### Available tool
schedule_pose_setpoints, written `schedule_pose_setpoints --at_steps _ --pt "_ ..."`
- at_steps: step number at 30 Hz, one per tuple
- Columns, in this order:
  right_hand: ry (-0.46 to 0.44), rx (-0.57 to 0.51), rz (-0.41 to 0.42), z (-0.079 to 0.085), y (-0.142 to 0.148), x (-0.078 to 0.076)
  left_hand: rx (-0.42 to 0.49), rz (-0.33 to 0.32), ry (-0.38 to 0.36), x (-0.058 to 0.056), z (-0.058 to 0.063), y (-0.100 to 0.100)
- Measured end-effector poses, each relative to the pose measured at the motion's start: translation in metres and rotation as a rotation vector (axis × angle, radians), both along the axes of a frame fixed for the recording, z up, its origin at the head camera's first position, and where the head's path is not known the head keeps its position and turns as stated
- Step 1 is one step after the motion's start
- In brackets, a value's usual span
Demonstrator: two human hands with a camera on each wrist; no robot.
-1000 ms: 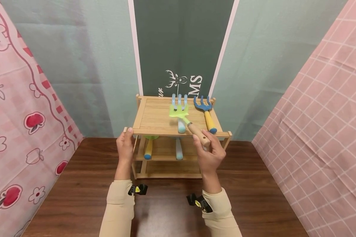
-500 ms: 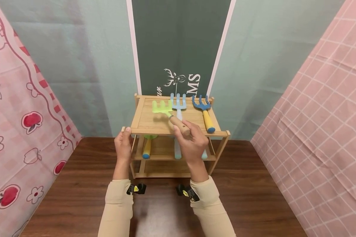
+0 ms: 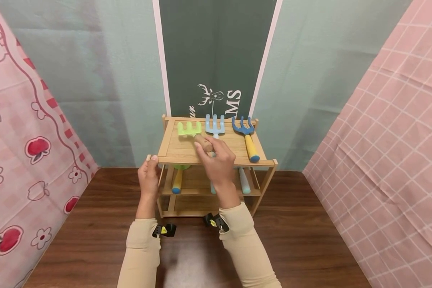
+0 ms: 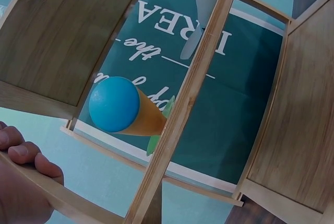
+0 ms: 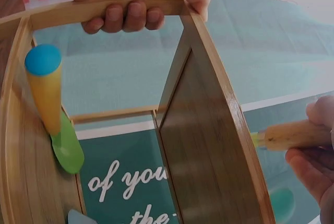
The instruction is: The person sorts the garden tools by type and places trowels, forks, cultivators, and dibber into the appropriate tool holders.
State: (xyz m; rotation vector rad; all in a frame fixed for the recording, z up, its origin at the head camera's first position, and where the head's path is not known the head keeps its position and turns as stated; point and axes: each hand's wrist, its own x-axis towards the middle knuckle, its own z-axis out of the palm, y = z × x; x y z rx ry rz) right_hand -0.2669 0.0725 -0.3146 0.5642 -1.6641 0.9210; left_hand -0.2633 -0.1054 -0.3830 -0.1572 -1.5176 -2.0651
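My right hand (image 3: pixel 219 164) pinches the wooden handle of a light-green hand rake (image 3: pixel 189 129), held over the left part of the top shelf of a small wooden rack (image 3: pixel 268 180). My left hand (image 3: pixel 149 178) grips the rack's left side post, its fingers curled round the wood in the right wrist view. On the top shelf lie a pale-blue hand rake (image 3: pixel 215 126), its handle partly behind my right hand, and a dark-blue hand rake (image 3: pixel 252 147) with a yellow handle. The green rake's tines are outside the right wrist view.
On the middle shelf lie a green trowel (image 5: pixel 68 151) with a yellow handle and several pale-blue handles, one (image 3: pixel 245 182) at the right. The rack stands on a dark wooden table (image 3: pixel 302 240). Fabric hangs behind, with a pink curtain (image 3: pixel 378 132) at the right.
My right hand has carried the green rake leftward from over the pale-blue rake and lowered it toward the top shelf's left part. My left hand stays on the rack.
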Motion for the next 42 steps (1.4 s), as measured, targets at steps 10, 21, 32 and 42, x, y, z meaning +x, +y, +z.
schedule_pose_setpoints --at_steps 10,21,32,42 --pt "-0.056 0.046 -0.047 0.004 -0.015 -0.014 -0.014 0.006 -0.010 0.006 0.008 0.003" --pt "-0.124 0.103 -0.090 0.007 -0.026 -0.024 -0.022 0.009 -0.030 0.006 0.008 0.004" --pt "-0.337 0.181 -0.082 0.011 -0.034 -0.020 0.000 0.015 -0.031 0.000 -0.002 0.001" --pt "-0.578 0.216 0.159 0.019 -0.031 -0.012 0.010 0.028 -0.017 -0.012 -0.013 -0.001"
